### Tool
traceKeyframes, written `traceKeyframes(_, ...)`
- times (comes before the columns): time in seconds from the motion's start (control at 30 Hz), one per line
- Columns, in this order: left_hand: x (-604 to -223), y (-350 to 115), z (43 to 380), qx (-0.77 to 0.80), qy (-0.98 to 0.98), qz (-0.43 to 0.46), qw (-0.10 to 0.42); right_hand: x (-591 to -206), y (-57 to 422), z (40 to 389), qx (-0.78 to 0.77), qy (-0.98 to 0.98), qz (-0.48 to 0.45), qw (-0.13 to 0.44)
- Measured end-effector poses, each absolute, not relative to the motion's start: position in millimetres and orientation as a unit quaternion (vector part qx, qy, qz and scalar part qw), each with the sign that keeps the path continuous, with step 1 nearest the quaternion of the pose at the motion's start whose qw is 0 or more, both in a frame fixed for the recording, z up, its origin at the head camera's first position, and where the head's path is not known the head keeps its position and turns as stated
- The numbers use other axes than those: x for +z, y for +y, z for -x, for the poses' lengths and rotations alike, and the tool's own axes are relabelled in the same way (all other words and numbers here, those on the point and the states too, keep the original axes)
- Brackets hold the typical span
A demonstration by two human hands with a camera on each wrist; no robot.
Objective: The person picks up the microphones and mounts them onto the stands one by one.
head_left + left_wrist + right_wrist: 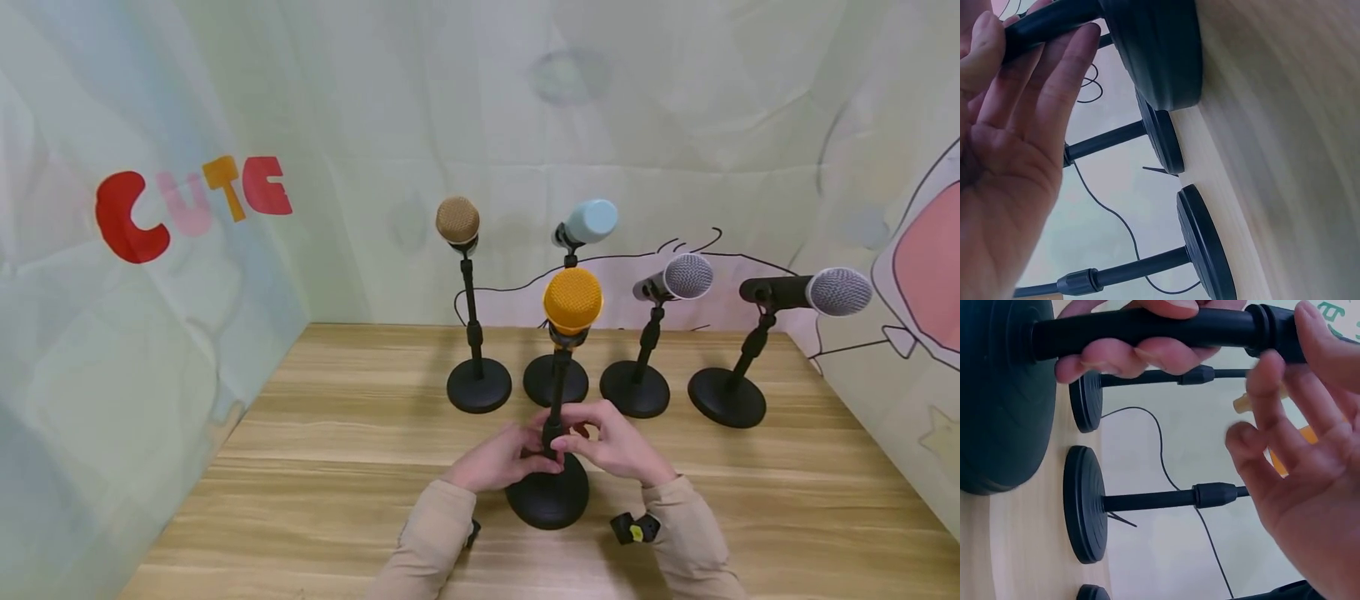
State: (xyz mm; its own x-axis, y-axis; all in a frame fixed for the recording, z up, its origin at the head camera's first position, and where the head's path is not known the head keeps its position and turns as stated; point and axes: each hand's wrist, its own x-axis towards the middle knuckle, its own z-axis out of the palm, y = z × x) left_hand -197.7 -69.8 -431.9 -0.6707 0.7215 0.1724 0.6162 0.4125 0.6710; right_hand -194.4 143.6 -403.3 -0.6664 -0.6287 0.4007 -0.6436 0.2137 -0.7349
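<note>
Nearest me stands a black desktop microphone stand (pixel 550 500) with an orange-headed microphone (pixel 573 298) at its top. My left hand (pixel 495 457) grips the lower part of its pole (pixel 1147 328), just above the round base. Higher up, my right hand (pixel 611 442) pinches the thicker collar (pixel 1269 328) of the pole between thumb and fingers. The right wrist view shows that hand's other fingers loosely bent, away from the pole. In the left wrist view, the left hand's fingers lie round the pole close to the base.
Behind stand more microphone stands: a brown-headed one (pixel 457 220) at left, a light blue one (pixel 592 221), and two with silver mesh heads, a nearer-centre one (pixel 688 277) and a far-right one (pixel 838 292). A printed cloth (pixel 375 167) hangs behind the wooden table (pixel 337 467).
</note>
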Motion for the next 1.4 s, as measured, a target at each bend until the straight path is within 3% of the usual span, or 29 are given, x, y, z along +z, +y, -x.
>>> traceKeyframes(0.6, -430, -70, 198, 0.359, 0.845, -0.388, 0.080, -411, 138, 198, 0.492, -0.756, -0.422, 0.087)
traceKeyframes(1.4, -433, -70, 198, 0.369, 0.842, -0.382, 0.092, -413, 141, 199, 0.507, -0.754, -0.414, 0.052)
